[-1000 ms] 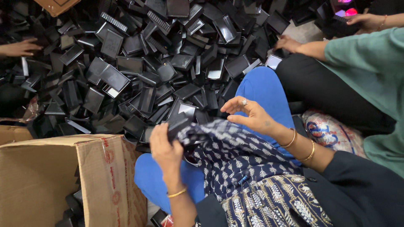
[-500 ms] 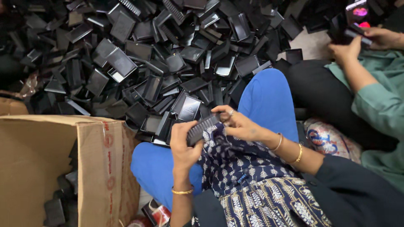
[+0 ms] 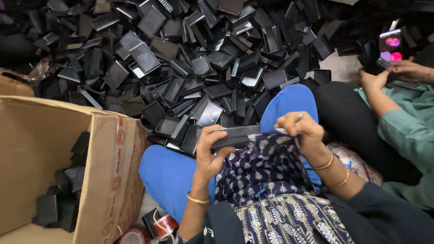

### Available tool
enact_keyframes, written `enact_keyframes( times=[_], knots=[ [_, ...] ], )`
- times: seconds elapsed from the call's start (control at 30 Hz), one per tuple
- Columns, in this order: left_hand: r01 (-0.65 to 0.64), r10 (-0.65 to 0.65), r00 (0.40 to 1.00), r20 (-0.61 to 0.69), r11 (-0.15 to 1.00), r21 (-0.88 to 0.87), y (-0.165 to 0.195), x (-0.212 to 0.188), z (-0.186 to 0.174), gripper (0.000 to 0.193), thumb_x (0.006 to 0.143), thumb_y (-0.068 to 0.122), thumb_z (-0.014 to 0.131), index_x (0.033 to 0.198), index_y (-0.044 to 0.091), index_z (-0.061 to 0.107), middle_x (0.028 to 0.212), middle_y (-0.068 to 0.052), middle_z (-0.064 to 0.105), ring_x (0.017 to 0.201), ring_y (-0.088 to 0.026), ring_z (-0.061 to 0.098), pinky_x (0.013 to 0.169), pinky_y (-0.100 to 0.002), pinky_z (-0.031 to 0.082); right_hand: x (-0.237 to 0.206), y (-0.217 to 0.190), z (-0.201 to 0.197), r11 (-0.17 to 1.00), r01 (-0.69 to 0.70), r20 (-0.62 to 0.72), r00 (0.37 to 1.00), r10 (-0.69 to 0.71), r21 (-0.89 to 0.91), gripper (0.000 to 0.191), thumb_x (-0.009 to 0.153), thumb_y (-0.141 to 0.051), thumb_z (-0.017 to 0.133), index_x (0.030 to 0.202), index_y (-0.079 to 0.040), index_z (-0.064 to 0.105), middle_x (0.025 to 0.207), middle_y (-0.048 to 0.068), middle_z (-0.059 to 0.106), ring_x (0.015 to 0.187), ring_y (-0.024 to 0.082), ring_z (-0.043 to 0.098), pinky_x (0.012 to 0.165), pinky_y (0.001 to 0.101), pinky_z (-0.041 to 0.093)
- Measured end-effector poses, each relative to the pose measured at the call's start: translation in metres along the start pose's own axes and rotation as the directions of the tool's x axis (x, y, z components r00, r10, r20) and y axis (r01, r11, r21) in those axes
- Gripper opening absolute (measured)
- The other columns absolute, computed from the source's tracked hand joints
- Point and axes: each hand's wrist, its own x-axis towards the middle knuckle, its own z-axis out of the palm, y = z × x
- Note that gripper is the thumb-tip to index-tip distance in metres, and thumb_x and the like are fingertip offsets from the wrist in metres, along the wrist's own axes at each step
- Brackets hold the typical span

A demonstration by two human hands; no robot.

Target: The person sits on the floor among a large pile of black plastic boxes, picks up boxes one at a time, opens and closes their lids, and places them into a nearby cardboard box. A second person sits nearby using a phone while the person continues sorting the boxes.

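A brown cardboard box (image 3: 58, 171) stands open at the lower left, red-printed tape down its front corner — small black boxes (image 3: 58, 203) lie inside. At the upper right, a lit phone screen (image 3: 391, 45) shows pink and red patches. Two tape rolls (image 3: 156, 228) sit at the box's foot.

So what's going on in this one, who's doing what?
A person sits on the floor facing a big heap of black plastic trays. Their left hand grips one flat black tray above the lap, and the right hand pinches its other end together with a fold of patterned cloth. An open cardboard box on their left holds a few black pieces. On their right, a second person's hands hold a phone.
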Motion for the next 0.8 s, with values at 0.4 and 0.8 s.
enact_keyframes(
  times=[0.4,0.8],
  knots=[
    [0.112,-0.153,0.926,-0.345,0.984,-0.136,-0.003,-0.019,-0.026,0.043,0.085,-0.007,0.075,0.121,0.008,0.059,0.125,-0.011,0.056,0.111,-0.02,0.058,0.099,-0.03,0.049,-0.04,-0.126,-0.019,0.722,0.188,-0.479,0.635,-0.607,-0.666,0.031,0.09,-0.016,0.067,0.11,-0.002,0.049,0.111,0.018,0.056,0.107,0.035,0.055,0.098,0.0421,0.044],
    [0.077,-0.081,0.98,0.181,0.997,0.029,0.029,0.009,0.053,0.048,0.1,0.015,0.067,0.144,0.005,0.05,0.135,-0.016,0.056,0.122,-0.027,0.06,0.107,-0.034,0.048,-0.001,-0.021,0.06,0.695,-0.081,0.05,0.985,0.166,-0.714,0.063,0.085,-0.015,0.079,0.141,-0.003,0.053,0.123,0.009,0.07,0.113,0.017,0.065,0.1,0.0314,0.052]
  ],
)
